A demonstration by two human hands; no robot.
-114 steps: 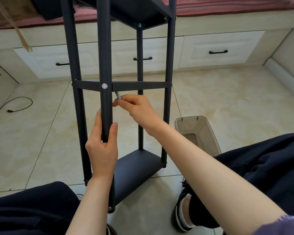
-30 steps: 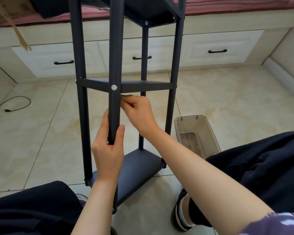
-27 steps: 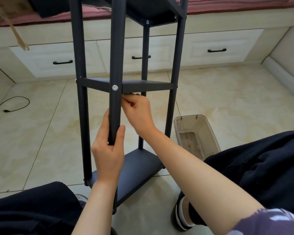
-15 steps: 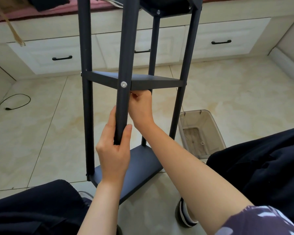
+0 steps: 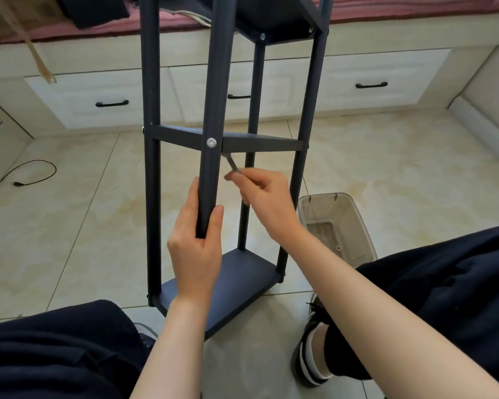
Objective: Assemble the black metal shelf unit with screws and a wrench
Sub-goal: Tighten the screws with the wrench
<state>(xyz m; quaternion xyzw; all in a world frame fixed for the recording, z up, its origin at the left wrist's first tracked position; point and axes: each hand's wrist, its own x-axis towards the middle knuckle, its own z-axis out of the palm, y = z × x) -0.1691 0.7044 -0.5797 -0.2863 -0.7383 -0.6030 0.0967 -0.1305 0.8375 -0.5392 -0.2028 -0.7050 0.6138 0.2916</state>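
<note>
The black metal shelf unit (image 5: 260, 141) stands upright on the tiled floor between my knees, with a bottom shelf, a middle shelf and an upper shelf. A silver screw head (image 5: 211, 142) shows on the near post at the middle shelf. My left hand (image 5: 196, 249) grips that near post below the screw. My right hand (image 5: 264, 201) pinches a thin grey wrench (image 5: 231, 163), whose far end reaches up under the middle shelf just behind the near post.
A clear plastic bin (image 5: 336, 226) stands on the floor right of the shelf. White drawers with black handles (image 5: 111, 103) run along the back under a pink cushion. A black cable (image 5: 26, 174) lies at left. My legs and a shoe (image 5: 311, 358) frame the bottom.
My right hand has dropped from against the underside of the middle shelf and swung right, bringing the wrench handle into sight. The left hand keeps its grip on the post.
</note>
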